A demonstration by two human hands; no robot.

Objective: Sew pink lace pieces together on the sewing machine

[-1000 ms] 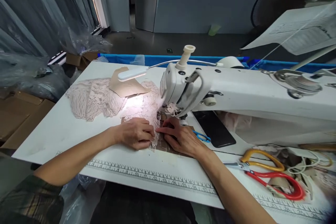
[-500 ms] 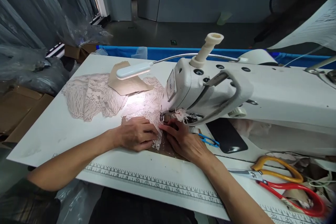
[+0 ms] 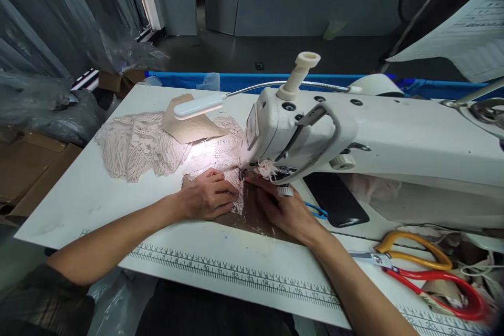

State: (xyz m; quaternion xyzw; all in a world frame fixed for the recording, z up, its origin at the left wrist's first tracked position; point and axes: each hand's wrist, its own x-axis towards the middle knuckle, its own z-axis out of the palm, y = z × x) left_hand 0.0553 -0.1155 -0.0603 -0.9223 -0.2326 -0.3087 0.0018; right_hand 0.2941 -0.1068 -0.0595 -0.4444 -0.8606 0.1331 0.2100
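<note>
Pale pink lace fabric lies under the lamp and runs to the presser foot of a white sewing machine. My left hand rests on the lace left of the foot, its fingers bent and closed on the cloth. On the other side, my right hand reaches beneath the machine head, with its fingertips pinching at the lace edge beside the foot. The machine hides part of those fingers. A brown plate shows below the lace. A scrunched bit of pink cloth hangs on the machine head.
A brown paper piece lies on the lace beneath a white lamp. Right of my right hand are a blue-handled tool, a black phone and scissors. A printed ruler follows the table's front edge.
The lace's near end has moved slightly away from me, and my left hand has shifted a little with it. My right hand sits further under the machine head. The view has shifted slightly.
</note>
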